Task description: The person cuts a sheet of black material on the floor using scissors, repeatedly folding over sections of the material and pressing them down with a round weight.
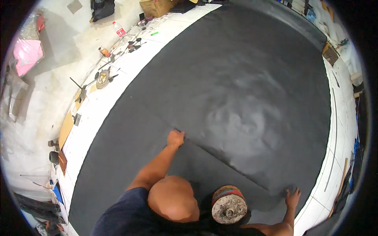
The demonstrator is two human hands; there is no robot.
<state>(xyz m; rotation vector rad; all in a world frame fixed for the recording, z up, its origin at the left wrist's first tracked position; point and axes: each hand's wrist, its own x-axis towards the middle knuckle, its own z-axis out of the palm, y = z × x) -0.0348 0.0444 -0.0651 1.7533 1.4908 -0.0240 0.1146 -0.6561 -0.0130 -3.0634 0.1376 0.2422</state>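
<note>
A large black sheet (157, 98) is spread over the white tiled surface, with a raised, wrinkled area right of centre. A straight edge or fold line runs diagonally across it. My left hand (176, 138) is closed at the upper left end of that line; whatever its fingers grip is hard to make out. My right hand (292, 196) rests on the sheet near its right border, fingers spread. Between my arms, close to my body, stands a round weight (229, 208) with a rough grey top and a small central ring.
Along the left border lie a bottle (119, 29), an ashtray-like dish (103, 79), a green lighter (154, 34) and several small tools. A cardboard box (157, 7) stands at the top. A roll of the black material (299, 19) lies at the upper right.
</note>
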